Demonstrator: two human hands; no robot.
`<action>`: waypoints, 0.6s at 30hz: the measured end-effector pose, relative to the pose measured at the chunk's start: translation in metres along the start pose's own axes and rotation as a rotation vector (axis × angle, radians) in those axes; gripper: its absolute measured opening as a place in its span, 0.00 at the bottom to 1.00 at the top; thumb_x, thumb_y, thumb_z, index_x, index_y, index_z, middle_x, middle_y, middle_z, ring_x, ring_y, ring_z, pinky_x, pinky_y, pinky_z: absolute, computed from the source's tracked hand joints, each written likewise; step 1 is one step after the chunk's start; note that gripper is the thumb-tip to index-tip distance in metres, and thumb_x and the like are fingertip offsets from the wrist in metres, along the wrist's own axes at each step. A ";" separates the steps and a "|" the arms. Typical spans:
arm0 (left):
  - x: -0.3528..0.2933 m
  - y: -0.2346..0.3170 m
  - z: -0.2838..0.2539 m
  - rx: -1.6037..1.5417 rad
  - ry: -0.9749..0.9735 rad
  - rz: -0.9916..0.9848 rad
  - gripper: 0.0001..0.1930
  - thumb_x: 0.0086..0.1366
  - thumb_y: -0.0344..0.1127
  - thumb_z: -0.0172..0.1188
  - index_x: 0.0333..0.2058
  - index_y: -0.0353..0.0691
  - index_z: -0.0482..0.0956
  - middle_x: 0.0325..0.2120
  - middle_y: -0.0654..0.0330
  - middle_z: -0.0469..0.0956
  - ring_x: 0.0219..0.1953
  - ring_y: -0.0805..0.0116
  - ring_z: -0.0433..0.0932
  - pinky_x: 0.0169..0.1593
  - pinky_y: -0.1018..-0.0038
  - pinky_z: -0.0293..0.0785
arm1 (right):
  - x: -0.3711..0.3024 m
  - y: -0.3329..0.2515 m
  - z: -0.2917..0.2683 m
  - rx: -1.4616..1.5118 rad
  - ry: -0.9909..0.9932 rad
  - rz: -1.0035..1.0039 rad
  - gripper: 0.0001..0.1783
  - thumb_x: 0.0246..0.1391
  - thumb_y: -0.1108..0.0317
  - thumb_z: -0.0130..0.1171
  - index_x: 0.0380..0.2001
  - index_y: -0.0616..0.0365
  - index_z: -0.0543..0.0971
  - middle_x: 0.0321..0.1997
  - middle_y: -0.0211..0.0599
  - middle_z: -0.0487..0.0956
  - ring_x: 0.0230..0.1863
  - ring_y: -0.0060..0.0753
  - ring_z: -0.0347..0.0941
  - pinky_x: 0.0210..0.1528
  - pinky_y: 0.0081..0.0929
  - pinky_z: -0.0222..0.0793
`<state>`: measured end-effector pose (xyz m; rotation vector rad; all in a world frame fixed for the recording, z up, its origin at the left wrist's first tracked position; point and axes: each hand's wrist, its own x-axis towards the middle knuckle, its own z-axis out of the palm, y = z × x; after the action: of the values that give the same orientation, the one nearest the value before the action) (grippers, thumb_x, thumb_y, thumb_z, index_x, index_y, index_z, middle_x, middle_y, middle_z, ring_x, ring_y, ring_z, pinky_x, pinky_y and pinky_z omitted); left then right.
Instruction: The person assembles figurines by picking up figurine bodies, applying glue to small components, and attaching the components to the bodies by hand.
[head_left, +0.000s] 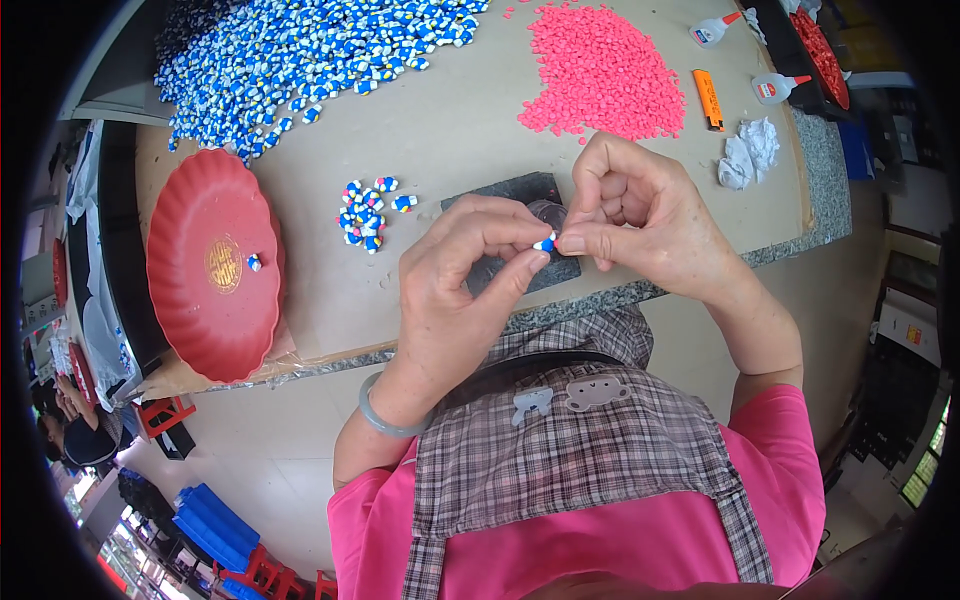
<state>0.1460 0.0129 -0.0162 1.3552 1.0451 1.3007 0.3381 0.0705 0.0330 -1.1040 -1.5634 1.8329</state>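
Head view, only cam. Both hands up over the table's near edge, working close together.

L hand (455, 290): thumb + forefinger pinched narrow on a small blue-and-white piece (545, 243), other fingers curled loose. R hand (640, 215): fingertips closed in tight against the same piece from the other side, so it sits between both hands, held above a dark pad (510, 190) (a clear roundish thing lies on the pad behind the fingers, can't tell what).

Just left of the pad: small cluster of blue-white pieces (365, 215) on the table (460, 110). Far left: red scalloped tray (200, 300) overhanging the table edge, one lone piece in it. Back of table: big heap of blue-white pieces (300, 55), pink heap (600, 70), orange lighter (709, 100), two glue bottles (715, 30), crumpled tissue (750, 152).

Risks, my read:
- piece is tiny, grip is fingertips only; a slip would likely drop it to lap or floor, since hands are at the table edge.
- if glue is in play, sticky fingertips could pull the parts askew.
- tray hangs past the edge; an elbow bump could tip it.
- lighter lies near the tissue; poor pairing.
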 end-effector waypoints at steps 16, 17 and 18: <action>-0.001 0.003 -0.007 0.132 -0.002 0.077 0.08 0.53 0.20 0.67 0.33 0.35 0.81 0.33 0.55 0.81 0.35 0.67 0.81 0.36 0.77 0.77 | -0.014 -0.004 0.013 -0.730 0.231 -0.473 0.09 0.49 0.76 0.64 0.32 0.61 0.74 0.23 0.39 0.74 0.25 0.34 0.76 0.26 0.26 0.71; -0.001 0.002 -0.012 0.133 -0.001 0.079 0.08 0.53 0.20 0.67 0.33 0.35 0.81 0.33 0.55 0.81 0.35 0.67 0.81 0.36 0.77 0.77 | -0.014 -0.007 0.004 -0.713 0.215 -0.357 0.08 0.50 0.75 0.64 0.32 0.61 0.75 0.25 0.39 0.75 0.25 0.34 0.76 0.26 0.27 0.71; -0.001 0.001 -0.022 0.162 0.071 0.052 0.08 0.54 0.19 0.66 0.33 0.35 0.82 0.34 0.55 0.81 0.34 0.68 0.80 0.36 0.77 0.77 | -0.009 -0.003 -0.008 -0.713 0.213 -0.359 0.08 0.50 0.75 0.64 0.32 0.61 0.75 0.25 0.39 0.75 0.25 0.34 0.76 0.26 0.27 0.71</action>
<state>0.1241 0.0137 -0.0153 1.4748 1.1923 1.3335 0.3496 0.0688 0.0383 -1.1488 -2.1727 0.8988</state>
